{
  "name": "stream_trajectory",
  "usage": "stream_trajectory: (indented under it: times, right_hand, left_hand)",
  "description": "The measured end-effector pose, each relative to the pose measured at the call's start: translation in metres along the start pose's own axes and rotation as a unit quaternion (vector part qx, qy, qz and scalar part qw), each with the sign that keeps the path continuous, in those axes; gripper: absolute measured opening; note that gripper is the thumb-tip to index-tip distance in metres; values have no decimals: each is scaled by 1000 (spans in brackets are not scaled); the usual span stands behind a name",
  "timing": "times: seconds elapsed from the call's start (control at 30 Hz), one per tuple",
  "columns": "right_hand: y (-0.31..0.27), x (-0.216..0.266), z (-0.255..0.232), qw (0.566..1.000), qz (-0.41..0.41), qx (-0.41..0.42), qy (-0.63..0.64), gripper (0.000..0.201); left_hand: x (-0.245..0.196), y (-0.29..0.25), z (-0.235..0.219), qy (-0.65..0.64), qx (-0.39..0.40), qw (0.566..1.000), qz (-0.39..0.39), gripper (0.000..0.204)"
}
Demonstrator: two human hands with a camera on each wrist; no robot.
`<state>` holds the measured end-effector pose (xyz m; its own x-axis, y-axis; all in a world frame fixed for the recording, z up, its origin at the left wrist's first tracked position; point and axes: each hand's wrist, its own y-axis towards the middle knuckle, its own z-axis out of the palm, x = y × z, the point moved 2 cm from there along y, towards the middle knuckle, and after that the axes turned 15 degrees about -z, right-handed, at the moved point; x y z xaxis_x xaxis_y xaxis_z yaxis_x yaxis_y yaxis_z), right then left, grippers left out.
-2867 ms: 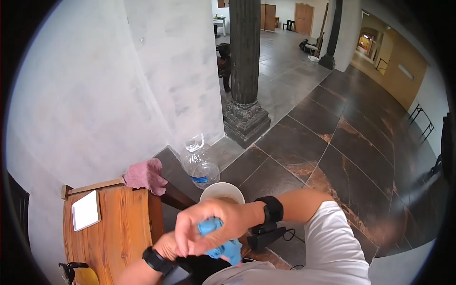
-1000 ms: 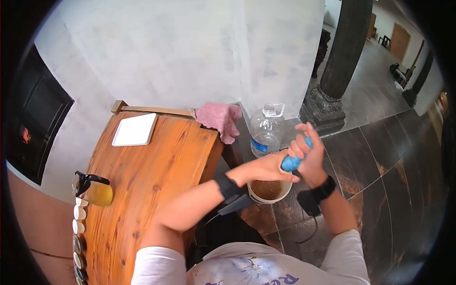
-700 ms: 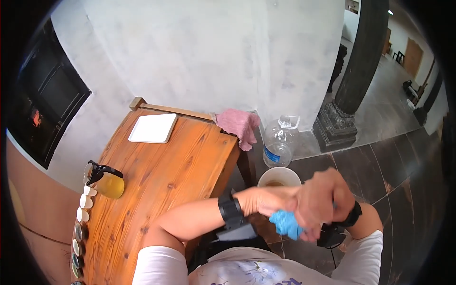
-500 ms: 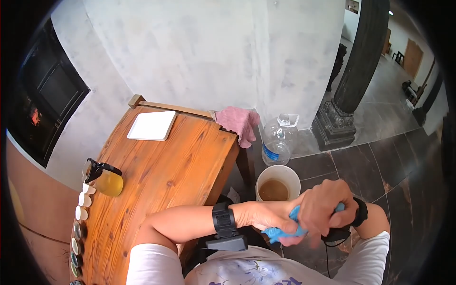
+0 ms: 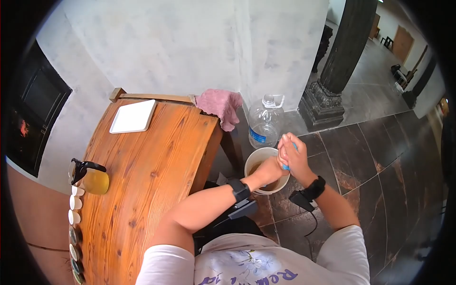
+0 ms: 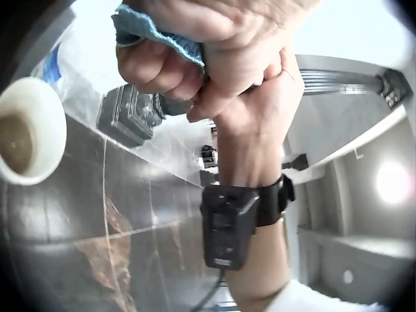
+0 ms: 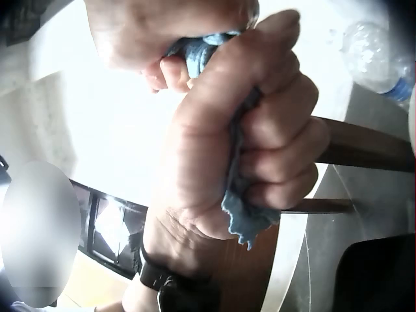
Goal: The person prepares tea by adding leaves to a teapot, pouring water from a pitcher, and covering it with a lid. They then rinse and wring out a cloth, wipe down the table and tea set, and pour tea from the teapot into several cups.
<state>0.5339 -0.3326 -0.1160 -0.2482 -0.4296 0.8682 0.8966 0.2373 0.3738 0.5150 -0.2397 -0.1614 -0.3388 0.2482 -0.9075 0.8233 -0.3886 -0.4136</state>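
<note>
Left hand [image 5: 268,172] and right hand [image 5: 297,157] had shifted toward the white bucket [image 5: 260,155], both clamped on blue cloth [image 7: 249,220], its length running between them

I see from here a white tray [image 5: 133,116] on the wooden desk [image 5: 142,166], a yellow-filled pitcher [image 5: 97,181] beside white cups [image 5: 75,203], a pink cloth [image 5: 219,107] over one corner, and a clear bottle [image 5: 267,118].

To my left I find the table [image 5: 142,175], the tray [image 5: 132,117] on its far end, the pitcher [image 5: 97,182] near its left edge. Right of it stands the bucket [image 5: 259,155], before the bottle [image 5: 263,122]. The cloth [image 7: 248,220] is in my left hand [image 5: 270,172] and right hand [image 5: 296,157].
</note>
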Motion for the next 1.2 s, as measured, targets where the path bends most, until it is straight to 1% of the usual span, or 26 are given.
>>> stream_trajectory:
  times: [0.03, 0.07, 0.1, 0.17, 0.2, 0.23, 0.27, 0.3, 0.37, 0.4, 0.43, 0.47, 0.5, 0.53, 0.57, 0.6, 0.7, 0.8, 0.83, 0.9, 0.93, 1.0, 1.03, 1.07, 1.13, 1.2]
  right_hand:
    - [0, -9, -4, 1000, -2, 0, 0, 27]
    - [0, -16, -8, 998, -14, -69, 0, 27]
    - [1, -22, -13, 990, -26, -135, 2, 27]
    - [3, -22, -24, 988, -31, -151, 31, 25]
    - [4, -21, -31, 983, -37, -170, 55, 24]
    - [4, -17, -33, 983, -35, -171, 57, 24]
    - [5, -10, -32, 985, -32, -163, 40, 22]
    - [8, -7, -32, 988, -30, -152, 24, 22]
    - [6, -9, -32, 991, -25, -131, 28, 22]
    - [5, -8, -30, 991, -33, -124, -47, 22]
    - [6, -9, -25, 987, -42, -109, -114, 23]
    - [5, -4, -15, 981, -47, -113, -148, 24]
    - [4, 4, -8, 976, -54, -112, -177, 26]
    - [2, 3, -10, 984, -53, -93, -143, 28]
    - [3, 0, -7, 980, -77, -99, -157, 30]
    - [2, -8, -17, 988, -69, -71, -117, 33]
    - [-7, 2, 6, 997, -73, -25, -19, 42]
    - [-8, 5, 14, 996, -85, -26, 30, 44]
    - [-10, 6, 18, 996, -85, -19, 33, 44]
    - [-8, 4, 16, 992, -66, -15, -107, 43]
    - [-7, 4, 14, 989, -57, -42, -126, 42]
    - [-4, 8, 9, 991, -47, -60, -110, 40]
    - [-3, 11, 9, 992, -29, -79, -94, 39]
    - [-2, 16, 11, 992, -30, -77, -97, 39]
    - [3, 28, 19, 997, -47, -63, -3, 39]
    - [7, 37, 43, 995, -50, -85, 18, 37]
  left_hand:
    - [22, 22, -1, 85, -95, 990, 66, 16]
    - [24, 27, -3, 168, -188, 959, 130, 19]
    - [29, 32, -5, 170, -190, 958, 130, 19]
    - [11, 17, -13, 228, -202, 930, 208, 25]
    - [1, 9, -20, 230, -203, 930, 204, 25]
    - [-15, -1, -27, 132, -90, 984, 81, 29]
    - [-25, -10, -28, 26, 25, 998, -44, 33]
    - [-33, -15, -28, 27, 21, 998, -45, 33]
    - [-46, -25, -35, 108, -56, 992, -32, 33]
    - [-52, -30, -32, 161, -95, 982, -20, 33]
    - [-41, -23, -29, 238, -176, 946, 136, 34]
    - [-42, -25, -23, 280, -235, 917, 162, 40]
    - [-44, -26, -18, 277, -218, 926, 132, 44]
    - [-40, -25, -14, 275, -218, 923, 157, 47]
    - [-45, -32, -12, 258, -241, 902, 249, 51]
    - [-41, -27, -12, 247, -245, 918, 192, 54]
    - [-46, -31, -21, 218, -236, 926, 197, 34]
    - [-53, -39, -26, 198, -253, 928, 189, 25]
    - [-51, -42, -23, 198, -260, 926, 189, 25]
    - [-47, -41, -19, 91, -270, 931, 227, 25]
    - [-52, -47, -23, 91, -275, 929, 231, 25]
    - [-64, -65, -28, -20, -122, 984, 130, 18]
    - [-66, -73, -29, -77, -41, 993, 76, 18]
    - [-67, -78, -33, -80, -42, 993, 79, 18]
    - [-69, -87, -39, -212, 31, 969, 128, 24]
    - [-76, -103, -50, -247, 13, 959, 139, 26]
